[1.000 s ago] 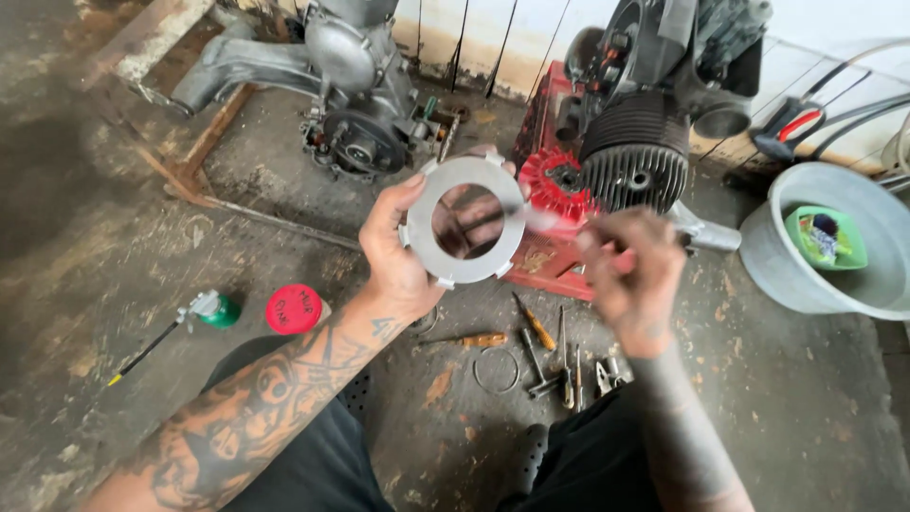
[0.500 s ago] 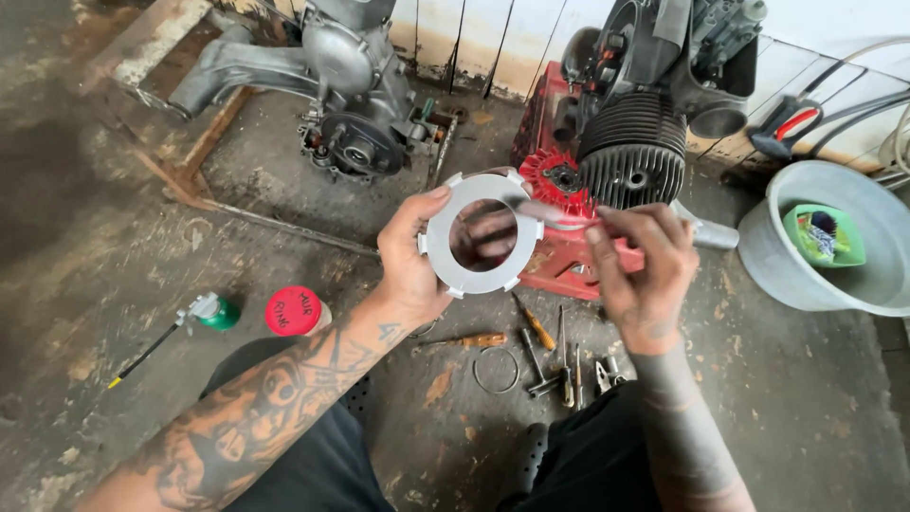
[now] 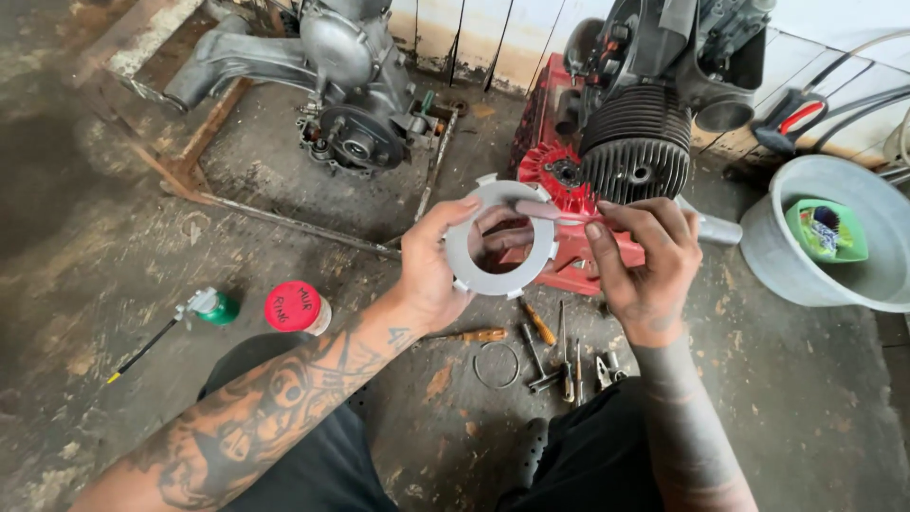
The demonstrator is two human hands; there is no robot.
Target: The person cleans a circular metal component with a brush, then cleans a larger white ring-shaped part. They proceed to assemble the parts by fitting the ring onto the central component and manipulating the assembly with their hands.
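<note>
My left hand [image 3: 431,270] holds up a flat grey metal ring plate [image 3: 469,256] with small tabs round its rim, thumb on its top edge and fingers behind it. My right hand [image 3: 645,261] is beside it on the right, fingers curled around a thin rod or tool [image 3: 559,216] that reaches across the plate's upper right edge. Behind the hands stands a red engine [image 3: 569,180] with a black finned cylinder [image 3: 633,152].
Screwdrivers, a wire ring [image 3: 496,365] and small tools [image 3: 559,356] lie on the dirty floor below the hands. A red-lidded can [image 3: 294,306] and a green bottle [image 3: 216,305] sit at left, a grey basin [image 3: 815,275] at right, a second engine case [image 3: 346,85] at the back.
Both hands with the plate have drifted slightly lower and right in view. The right hand has closed in on the plate's right edge.
</note>
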